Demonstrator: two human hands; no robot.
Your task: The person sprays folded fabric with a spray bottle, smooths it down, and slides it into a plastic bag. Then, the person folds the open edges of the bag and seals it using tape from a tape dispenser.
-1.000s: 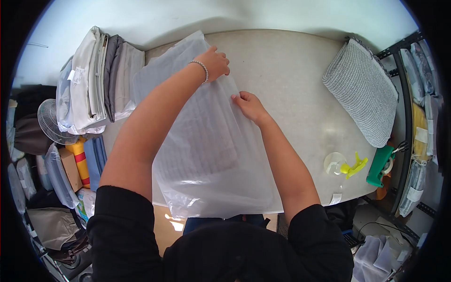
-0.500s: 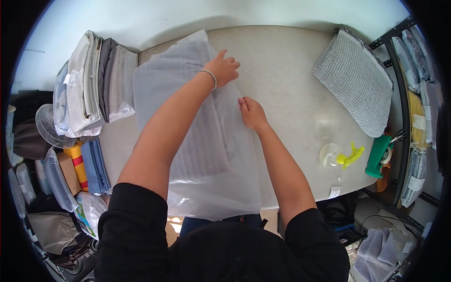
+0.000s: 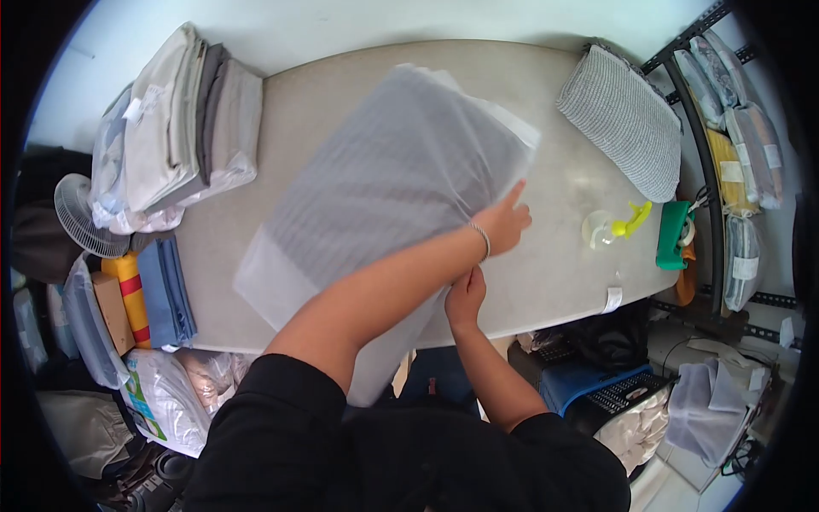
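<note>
A large frosted plastic bag [image 3: 375, 171] with a grey striped folded fabric inside lies slantwise across the table. Creases in the plastic run together near my left wrist. My left hand [image 3: 505, 227], wearing a bracelet, reaches across to the bag's right edge and touches it. Its index finger is stretched out and the other fingers are apart; its thumb is hidden. Just below, my right hand [image 3: 465, 299] is closed in a pinch on the near right edge of the bag, partly covered by my left forearm. The bag's lower end hangs over the table's front edge.
Folded fabrics [image 3: 166, 119] are stacked at the left, beside a fan [image 3: 77, 213] and blue cloth [image 3: 166, 290]. A grey woven mat [image 3: 627, 119], a spray bottle [image 3: 601, 229] and a green tape dispenser [image 3: 674, 235] stand at the right. Packed shelves [image 3: 725, 171] border the table.
The bag has turned clockwise, its far end swinging right. My left hand has moved right and towards me; my right hand has come nearer to my body.
</note>
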